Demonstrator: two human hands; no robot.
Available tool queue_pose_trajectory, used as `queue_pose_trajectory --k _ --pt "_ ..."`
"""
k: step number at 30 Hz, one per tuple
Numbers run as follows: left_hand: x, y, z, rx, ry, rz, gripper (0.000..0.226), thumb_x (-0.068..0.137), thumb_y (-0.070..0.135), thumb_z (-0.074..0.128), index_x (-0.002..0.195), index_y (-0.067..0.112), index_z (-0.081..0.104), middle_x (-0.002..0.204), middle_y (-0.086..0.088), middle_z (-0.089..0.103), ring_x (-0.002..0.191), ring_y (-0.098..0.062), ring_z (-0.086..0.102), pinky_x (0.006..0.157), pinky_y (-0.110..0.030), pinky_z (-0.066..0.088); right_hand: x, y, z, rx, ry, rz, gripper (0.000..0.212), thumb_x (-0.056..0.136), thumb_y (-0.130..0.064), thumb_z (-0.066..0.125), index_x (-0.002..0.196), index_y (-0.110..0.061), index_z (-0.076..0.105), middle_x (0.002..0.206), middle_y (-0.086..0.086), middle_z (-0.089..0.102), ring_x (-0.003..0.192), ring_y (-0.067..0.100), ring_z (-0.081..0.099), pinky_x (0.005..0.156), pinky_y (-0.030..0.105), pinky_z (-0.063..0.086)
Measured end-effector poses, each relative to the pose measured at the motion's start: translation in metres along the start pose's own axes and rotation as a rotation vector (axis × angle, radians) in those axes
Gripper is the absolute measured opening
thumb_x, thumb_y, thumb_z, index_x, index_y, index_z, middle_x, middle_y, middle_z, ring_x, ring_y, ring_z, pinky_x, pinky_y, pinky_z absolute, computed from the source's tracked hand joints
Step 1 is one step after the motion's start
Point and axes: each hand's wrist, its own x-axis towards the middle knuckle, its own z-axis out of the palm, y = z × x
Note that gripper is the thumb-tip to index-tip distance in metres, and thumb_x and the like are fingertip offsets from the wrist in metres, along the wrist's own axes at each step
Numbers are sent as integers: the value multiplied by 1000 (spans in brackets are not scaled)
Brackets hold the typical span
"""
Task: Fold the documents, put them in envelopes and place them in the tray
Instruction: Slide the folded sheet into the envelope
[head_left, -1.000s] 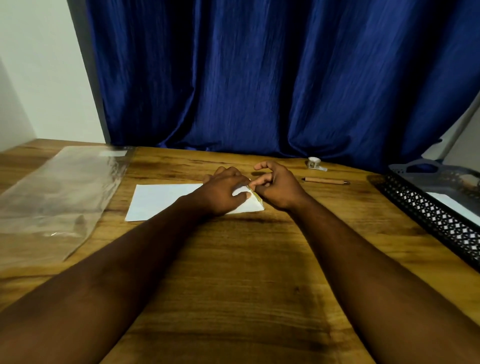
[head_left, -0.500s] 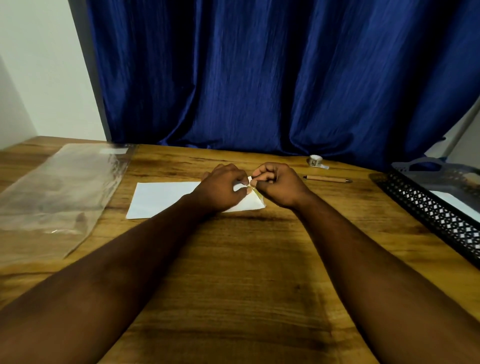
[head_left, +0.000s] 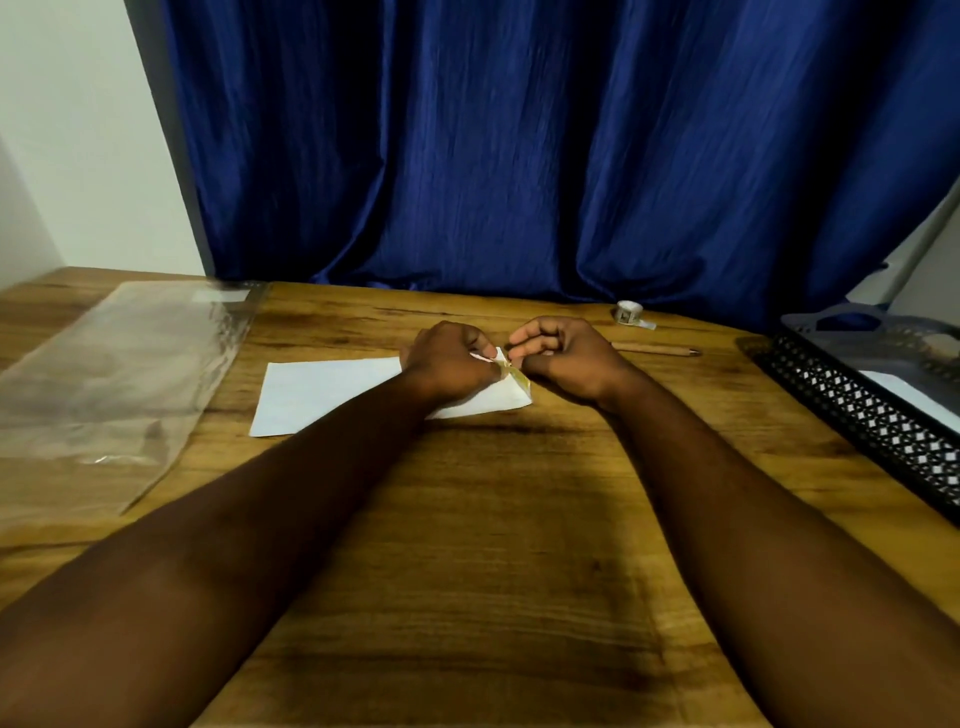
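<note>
A white envelope (head_left: 332, 395) lies flat on the wooden table (head_left: 467, 545) in the middle. At its right end a flap with a yellowish strip (head_left: 514, 374) is raised a little. My left hand (head_left: 447, 361) rests over that end, its fingers curled and pinching the flap. My right hand (head_left: 566, 358) sits just right of it, fingers curled, pinching the strip at the flap's tip. The black lattice tray (head_left: 852, 415) stands at the right edge and holds a white envelope (head_left: 914, 400). What is inside the envelope on the table is hidden.
A clear plastic sleeve (head_left: 114, 384) lies flat at the left. A small roll of tape (head_left: 629, 313) and a brown pencil (head_left: 657, 351) lie behind my right hand. A dark blue curtain (head_left: 519, 145) hangs along the table's far edge.
Both hands have lifted slightly off the envelope's right end and drawn the flap upward; my right fingers have curled in tighter on the strip.
</note>
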Motion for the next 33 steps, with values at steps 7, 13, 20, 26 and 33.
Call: queue_pose_trajectory --k 7,13,20,26,33 --pt "0 -6 4 58 12 49 41 54 77 67 90 58 72 110 22 73 116 -12 63 100 -48 51 -1 1 0 -34 18 -38 25 89 8 74 111 -6 73 96 9 78 80 7 73 70 18 57" --pt "-1 -6 4 70 13 87 12 80 51 63 81 46 73 108 15 71 112 -18 61 99 -50 50 -2 4 7 -61 10 -60 26 85 4 81 103 -13 75 90 3 77 78 8 71 70 21 56" --pt "-9 -1 2 276 9 176 16 96 43 64 111 38 67 124 0 58 124 -24 47 105 -51 40 -6 -3 3 -92 -88 -68 38 82 5 85 116 -4 70 100 9 76 79 7 71 73 23 58" --pt "-8 -2 3 280 74 141 33 89 56 72 111 33 63 123 2 61 122 -24 50 102 -48 43 -11 -13 -12 -106 -239 18 67 65 -9 100 124 -17 71 120 15 72 97 15 64 96 44 60" --pt "-9 -1 3 270 85 162 41 94 46 70 132 35 59 133 6 61 130 -23 46 105 -51 37 -19 -21 -12 -169 -238 35 74 67 -12 99 132 -19 66 118 -2 64 100 9 57 91 26 55"
